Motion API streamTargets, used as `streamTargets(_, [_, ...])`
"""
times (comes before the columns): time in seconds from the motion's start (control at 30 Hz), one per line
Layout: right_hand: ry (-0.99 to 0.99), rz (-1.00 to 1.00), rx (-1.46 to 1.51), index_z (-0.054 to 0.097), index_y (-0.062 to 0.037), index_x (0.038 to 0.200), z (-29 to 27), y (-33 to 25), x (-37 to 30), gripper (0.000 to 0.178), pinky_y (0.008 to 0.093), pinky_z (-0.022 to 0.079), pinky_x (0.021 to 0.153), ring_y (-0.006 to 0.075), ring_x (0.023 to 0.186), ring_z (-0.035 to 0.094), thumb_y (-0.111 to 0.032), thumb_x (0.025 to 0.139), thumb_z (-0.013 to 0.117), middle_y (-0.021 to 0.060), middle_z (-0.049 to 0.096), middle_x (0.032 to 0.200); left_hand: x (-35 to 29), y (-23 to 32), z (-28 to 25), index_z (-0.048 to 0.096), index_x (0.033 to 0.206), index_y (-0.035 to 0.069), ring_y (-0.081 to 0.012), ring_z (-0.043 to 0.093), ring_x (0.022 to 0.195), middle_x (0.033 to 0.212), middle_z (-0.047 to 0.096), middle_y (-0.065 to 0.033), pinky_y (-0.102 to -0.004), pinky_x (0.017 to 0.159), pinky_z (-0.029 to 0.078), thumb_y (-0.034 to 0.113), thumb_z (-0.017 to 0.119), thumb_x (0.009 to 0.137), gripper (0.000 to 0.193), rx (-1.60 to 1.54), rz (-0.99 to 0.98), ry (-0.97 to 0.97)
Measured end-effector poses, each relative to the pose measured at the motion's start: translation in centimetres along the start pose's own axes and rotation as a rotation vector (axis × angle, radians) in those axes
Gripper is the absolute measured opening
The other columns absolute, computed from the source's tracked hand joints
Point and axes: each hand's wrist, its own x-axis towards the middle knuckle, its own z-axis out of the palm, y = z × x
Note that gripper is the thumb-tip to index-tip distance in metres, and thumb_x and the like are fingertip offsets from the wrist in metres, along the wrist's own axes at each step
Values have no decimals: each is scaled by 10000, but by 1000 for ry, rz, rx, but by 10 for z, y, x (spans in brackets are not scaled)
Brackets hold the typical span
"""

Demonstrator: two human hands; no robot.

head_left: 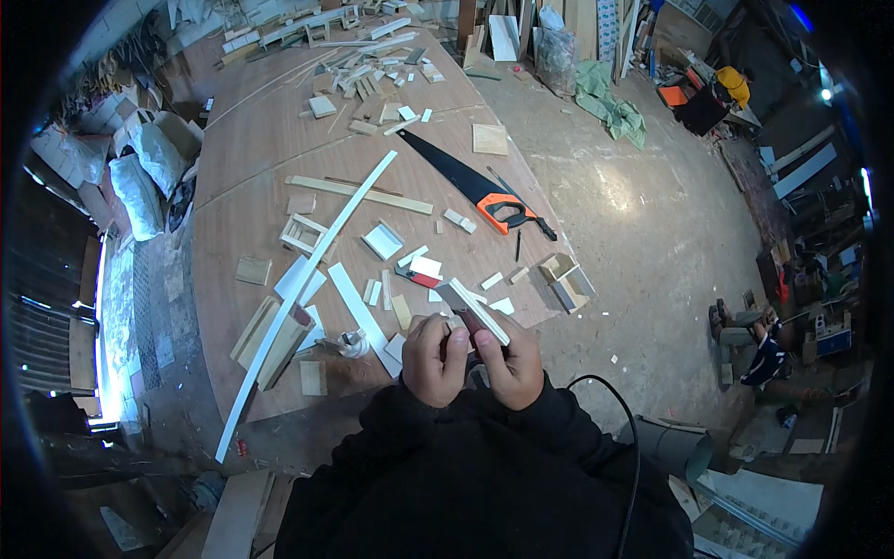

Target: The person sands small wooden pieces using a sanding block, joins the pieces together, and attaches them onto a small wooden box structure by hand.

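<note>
From here I count two hands, a left hand and a right hand, and one pale-edged wooden piece between them; one counter, one orange-handled handsaw, one long white strip, one open wooden box, one green cloth and one seated person.

L hand & R hand: 1 pale-edged flat pc., held betw. them. Counter: 1 handsaw, blk. blade, org. handle; 1 long wht. strip, diag.; asst. wood offcuts, far end.
</note>
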Motion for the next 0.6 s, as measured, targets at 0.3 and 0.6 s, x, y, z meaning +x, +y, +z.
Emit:
streamTargets(0.3, [66,114,126,590,53,1205,-13,-3,-19,310,299,472,692,187,758,608,-130,963,522,159,642,889,-7,11,15,497,759,32,-335,477,641,683,541,-121,-410,649,368,117,573,886,171,31,-41,26])
streamTargets(0.6, [92,-20,7,589,57,1198,-73,-7,-45,303,333,486,735,295,798,642,-104,953,514,209,656,950,-27,44,70,540,742,28,-300,470,631,659,539,-121,-397,611,382,103,559,893,169,-52,-139,9])
